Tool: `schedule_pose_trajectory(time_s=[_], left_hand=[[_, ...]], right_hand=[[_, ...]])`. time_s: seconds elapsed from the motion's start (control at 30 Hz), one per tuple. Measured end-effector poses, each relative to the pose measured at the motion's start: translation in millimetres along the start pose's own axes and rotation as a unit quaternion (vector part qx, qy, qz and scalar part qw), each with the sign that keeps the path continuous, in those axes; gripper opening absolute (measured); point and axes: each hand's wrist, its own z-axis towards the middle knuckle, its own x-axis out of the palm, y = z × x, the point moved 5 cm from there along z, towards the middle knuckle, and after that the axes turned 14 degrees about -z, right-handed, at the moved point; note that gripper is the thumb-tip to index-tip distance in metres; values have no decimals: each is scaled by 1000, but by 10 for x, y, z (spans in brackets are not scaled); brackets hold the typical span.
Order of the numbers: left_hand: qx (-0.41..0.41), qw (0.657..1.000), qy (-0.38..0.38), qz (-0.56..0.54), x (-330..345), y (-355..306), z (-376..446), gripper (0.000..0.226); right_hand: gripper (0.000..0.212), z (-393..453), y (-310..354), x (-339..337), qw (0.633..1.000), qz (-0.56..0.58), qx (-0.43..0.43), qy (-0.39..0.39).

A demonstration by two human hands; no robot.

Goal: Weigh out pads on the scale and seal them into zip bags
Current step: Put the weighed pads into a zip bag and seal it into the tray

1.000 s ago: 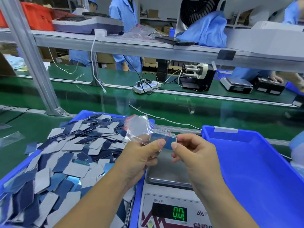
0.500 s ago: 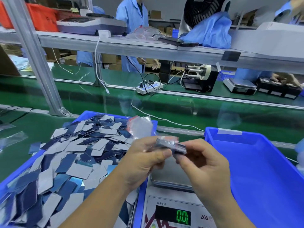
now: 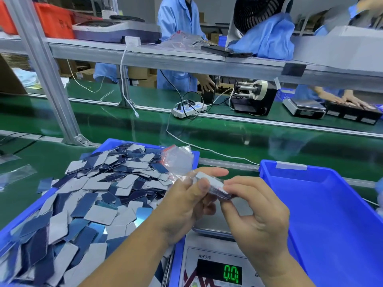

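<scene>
Clear zip bag (image 3: pixel 211 184) of pads, long axis spanning left hand (image 3: pixel 186 200) to right hand (image 3: pixel 253 206), both pinching it above the scale (image 3: pixel 215 264).

The zip bag (image 3: pixel 180 160) is thin clear plastic, crinkled and shiny. The pads (image 3: pixel 99 212) look flat and matt grey on one face, glossy blue on the other. Both bins (image 3: pixel 331 214) are smooth blue plastic. The scale's pan (image 3: pixel 215 226) is brushed metal. The worktop (image 3: pixel 51 162) is matt green, the frame post (image 3: pixel 47 75) dull aluminium.
</scene>
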Motion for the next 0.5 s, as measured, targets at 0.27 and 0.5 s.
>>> schedule_pose_trajectory(time_s=[0.27, 0.5], left_hand=[[15, 996, -66, -59, -31, -7, 35, 63], [-12, 998, -23, -53, 31, 25, -14, 69]], right_hand=[[19, 2, 179, 147, 1000, -17, 18, -4], [18, -43, 197, 232, 998, 49, 12, -28]])
